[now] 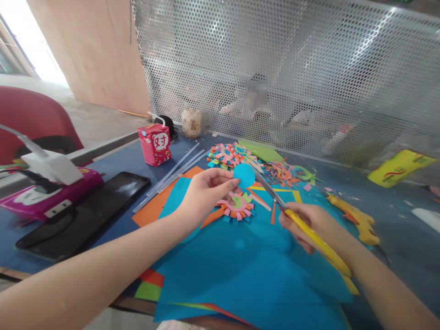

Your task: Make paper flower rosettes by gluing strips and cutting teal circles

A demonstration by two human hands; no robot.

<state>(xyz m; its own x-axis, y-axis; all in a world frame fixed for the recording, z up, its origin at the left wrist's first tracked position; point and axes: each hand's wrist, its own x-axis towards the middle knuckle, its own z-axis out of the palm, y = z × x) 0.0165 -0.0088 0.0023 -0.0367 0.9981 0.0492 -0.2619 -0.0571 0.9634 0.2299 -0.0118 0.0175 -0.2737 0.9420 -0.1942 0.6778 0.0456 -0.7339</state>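
Between the thumb and fingers of my left hand (213, 185) is a round blue paper disc (244, 175). My right hand (305, 222) is closed on yellow-handled scissors (309, 231), whose blades point up and left towards the disc's right edge. Whether the blades touch the paper I cannot tell. Just below the disc lies a fringed paper flower (237, 206) in pink, orange, green and blue. Large blue paper sheets (247, 270) spread beneath both hands, with orange and green sheets showing at their edges.
Paper flowers (225, 156) and shredded scraps (280, 173) lie behind my hands. A yellow glue gun (357, 220) rests at right, near a yellow packet (400, 168). Clear glue sticks (172, 176), a red drink carton (154, 143), a phone (85, 213) and a purple power strip (55, 199) are at left.
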